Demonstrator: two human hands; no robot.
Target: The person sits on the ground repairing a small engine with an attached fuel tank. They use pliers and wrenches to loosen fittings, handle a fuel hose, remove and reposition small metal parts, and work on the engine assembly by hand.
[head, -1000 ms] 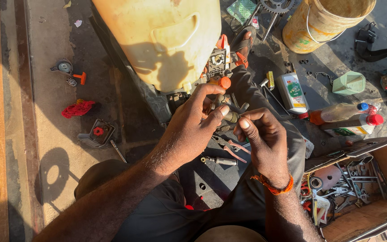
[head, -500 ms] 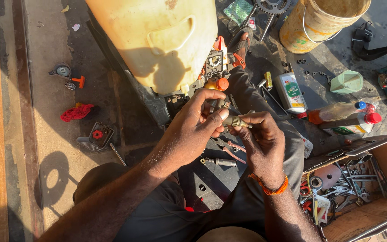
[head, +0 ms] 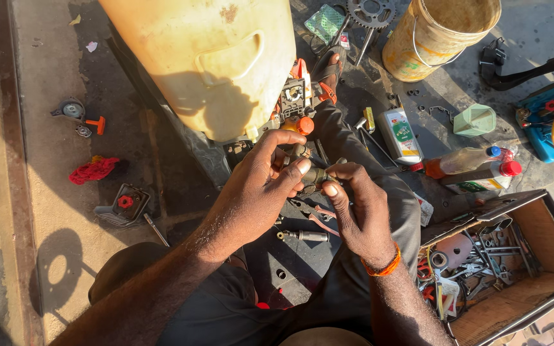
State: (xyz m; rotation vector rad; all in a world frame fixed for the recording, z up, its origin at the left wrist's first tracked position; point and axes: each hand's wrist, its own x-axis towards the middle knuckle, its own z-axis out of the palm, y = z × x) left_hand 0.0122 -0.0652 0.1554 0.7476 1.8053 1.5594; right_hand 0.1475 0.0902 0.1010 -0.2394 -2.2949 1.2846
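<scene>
Left hand (head: 258, 186): pinches the small metal part (head: 315, 174).
Right hand (head: 360, 205): fingertips grip its other end (close together).
Tip: hold steady, turn slowly.
Below hands: pliers (head: 315, 214).

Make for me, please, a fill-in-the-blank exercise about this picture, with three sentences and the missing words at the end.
1. Both hands, the left hand and the right hand, hold one small ______ part between the fingertips.
2. On the right wrist sits an ______ bracelet.
3. The open cardboard box full of tools lies on the person's ______ side.

Missing words: metal; orange; right
</scene>
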